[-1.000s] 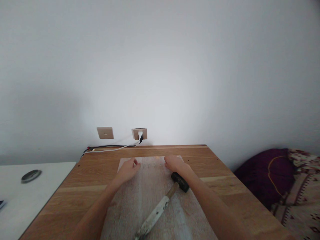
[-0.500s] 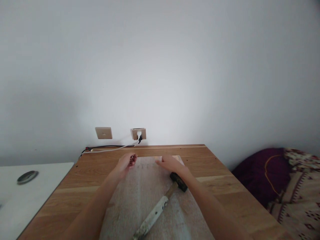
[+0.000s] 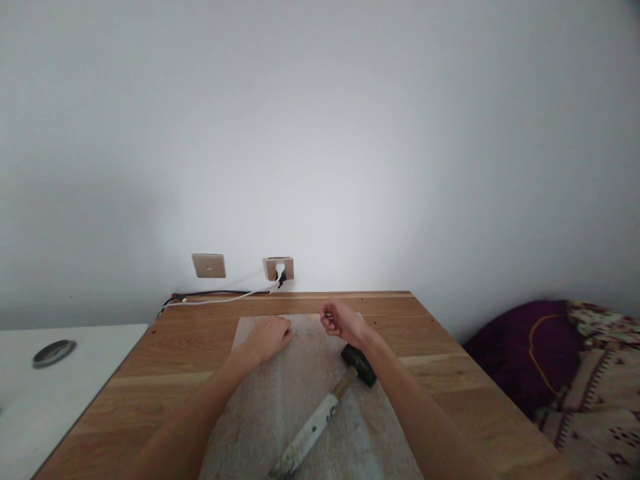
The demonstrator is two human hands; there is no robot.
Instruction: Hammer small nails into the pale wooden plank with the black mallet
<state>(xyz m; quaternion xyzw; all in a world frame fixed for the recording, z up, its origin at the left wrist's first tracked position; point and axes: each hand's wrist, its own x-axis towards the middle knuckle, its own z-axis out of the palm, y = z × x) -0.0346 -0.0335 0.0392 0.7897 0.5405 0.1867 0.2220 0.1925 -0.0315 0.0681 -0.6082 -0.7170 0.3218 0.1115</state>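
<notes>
My left hand (image 3: 271,336) is closed, back upward, over the far left part of a whitish wooden board (image 3: 270,407). What its curled fingers hold, if anything, is hidden. My right hand (image 3: 344,323) is turned palm inward above the board's far right corner, fingers curled in a pinch. A small dark bit shows between those fingers, too small to name. Below the right wrist lies a hammer (image 3: 313,427), slanting across the board, its black head near my right forearm and its white-painted handle toward me. Neither hand grips it.
The board rests on a wooden table (image 3: 450,393) pushed against a white wall. A wall socket (image 3: 280,269) with plugs feeds cables (image 3: 220,300) along the table's back edge. At left stands a white surface with a dark oval object (image 3: 54,353); at right, purple and patterned cloth (image 3: 525,353).
My left hand has moved right and rolled from palm inward to back upward. My right hand has lifted slightly and turned so its curled fingers show. The hammer stays put.
</notes>
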